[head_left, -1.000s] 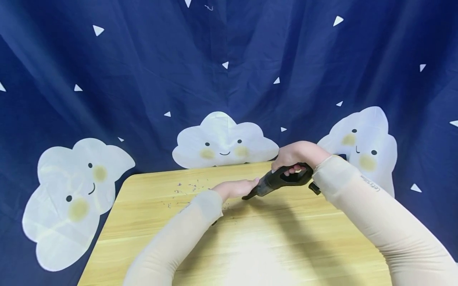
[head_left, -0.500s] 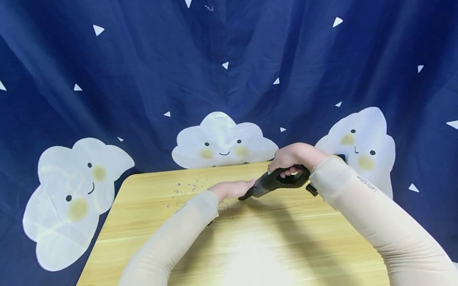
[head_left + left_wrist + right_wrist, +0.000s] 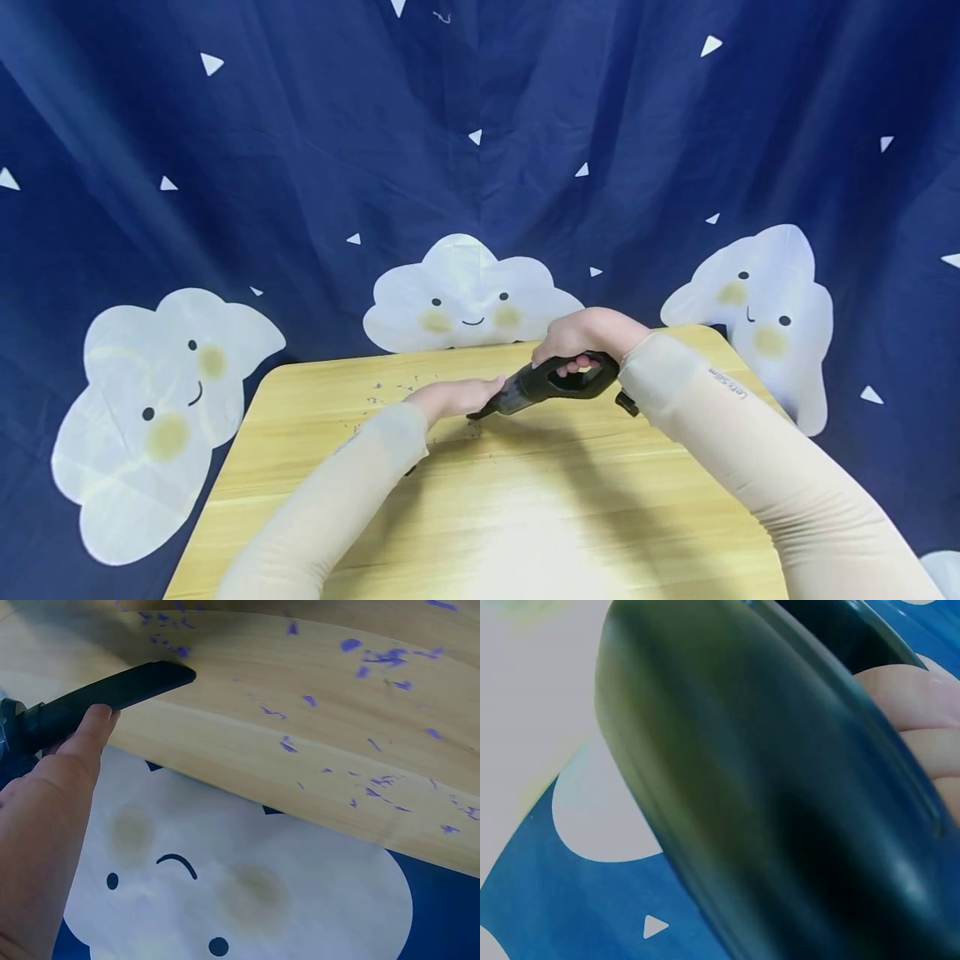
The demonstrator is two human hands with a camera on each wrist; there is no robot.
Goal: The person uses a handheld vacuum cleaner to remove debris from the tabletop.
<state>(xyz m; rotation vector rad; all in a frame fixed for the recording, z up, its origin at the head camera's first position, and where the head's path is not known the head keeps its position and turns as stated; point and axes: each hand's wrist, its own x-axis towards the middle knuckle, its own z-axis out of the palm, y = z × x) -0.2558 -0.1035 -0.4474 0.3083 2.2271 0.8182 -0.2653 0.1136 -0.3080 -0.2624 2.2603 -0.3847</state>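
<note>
Black plastic is filling my right hand [image 3: 577, 333]: the fingers are curling through the loop handle of the handheld vacuum [image 3: 534, 382] and gripping it. My left hand [image 3: 453, 398] is touching the front end at the nozzle [image 3: 146, 684]; I cannot tell whether its fingers are wrapping round or merely supporting. The vacuum is slanting down leftward over the far part of the bench [image 3: 675, 483]. Its tip is lying just beside a cluster of purple scraps [image 3: 182, 652]; contact with the bench surface I cannot confirm.

Status, as I am judging it: collection is running but is not reaching completion. Done: the vacuum is sitting in working position, nozzle at the debris. Outstanding: the nearby cluster, a wider scatter that is spreading beyond the tip toward the bench's far edge, and a few specks that are lying on my side of the nozzle. My left sleeve [image 3: 337, 492] may be hiding others. The quantity inside the vacuum I cannot tell. Behind the bench, a navy curtain [image 3: 300, 150] is hanging.
</note>
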